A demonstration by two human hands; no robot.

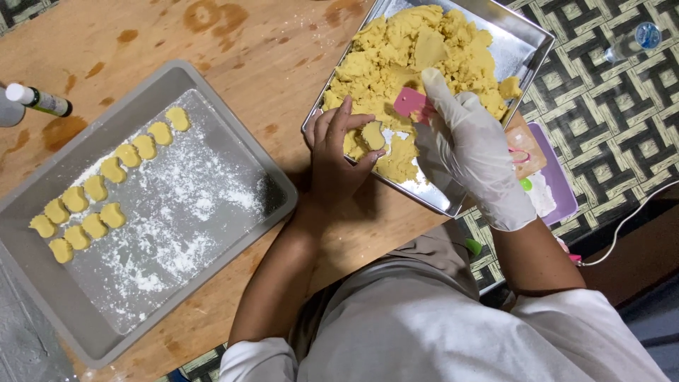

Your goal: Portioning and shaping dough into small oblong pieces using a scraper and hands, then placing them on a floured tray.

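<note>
Presently, items in view, head cam:

1. Left hand (pixel 338 152), bare. Fingers curled narrow around a small cut dough piece (pixel 373 134), held at fingertips just above the near corner of the steel tray (pixel 527 42).
2. Right hand (pixel 470 145), in a white glove. Closed on a pink cutter (pixel 409 103), pressing it at the near edge of the dough mass (pixel 410 49). Cutter mostly hidden by the glove; shape can't be told.
3. Steel tray, on the wooden bench (pixel 269 64), right of centre. Its near-right corner overhangs the bench edge, above a patterned mat (pixel 608 120).
4. Grey tray (pixel 152 78), left, well apart from the steel tray. Floured. Approx. 12 shaped pieces (pixel 106 170) in 2 rows along its far-left side; rest bare flour.
5. Misc.: marker pen (pixel 39 99) at far left of the bench; purple board (pixel 555 177) under the steel tray's right side; water bottle (pixel 629 39) lying on the mat; white cable (pixel 636 216) at right.

Risks (judgement):
- Soft piece may deform or tear, since the pinch bears on its edges.
- Steel tray could tip or slide, bc pressing comes near the overhanging corner.
- Piece could drop in transit across the gap btwn trays.
- Dough may stick in the cutter, no flour seen on that side.
</note>
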